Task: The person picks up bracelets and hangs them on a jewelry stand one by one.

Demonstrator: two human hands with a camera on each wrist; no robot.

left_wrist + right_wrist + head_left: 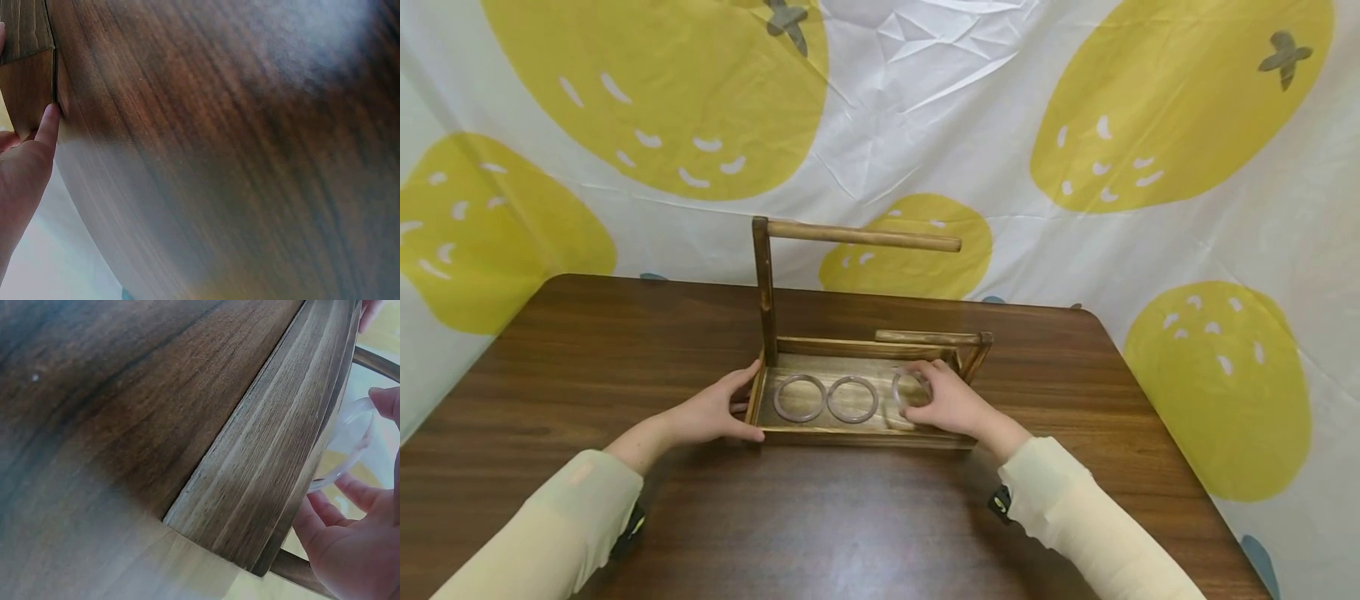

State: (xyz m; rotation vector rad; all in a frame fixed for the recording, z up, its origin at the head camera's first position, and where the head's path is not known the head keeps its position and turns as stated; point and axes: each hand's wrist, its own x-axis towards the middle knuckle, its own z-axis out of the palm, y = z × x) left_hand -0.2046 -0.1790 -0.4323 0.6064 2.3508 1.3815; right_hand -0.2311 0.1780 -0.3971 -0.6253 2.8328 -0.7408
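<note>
A wooden tray [865,437] stands on the dark brown table [865,525], its long side running from left to right. The left hand [718,408] grips the tray's left end, with the thumb at the near left corner and the other fingers toward the far side. The right hand [951,402] holds a clear ring [895,392] over the right part of the tray, pinched between the thumb and fingers; the right wrist view shows the ring tilted beside the near wall, and whether it touches the tray floor I cannot tell. Two more rings lie flat inside the tray: the left ring [800,420] near the left end and the middle ring [852,421] just to its right, their edges touching or almost so. The middle ring is apart from the held one. At the tray's left end rises a tall post [763,292], from whose top a long rod [865,237] runs to the right. At the right end a lower post [976,364] carries a shorter rod [928,337] that points left above the far wall. Both forearms wear pale sleeves [1097,517]. At the far side hangs a wrinkled white cloth [917,133] printed with large yellow fruit.
</note>
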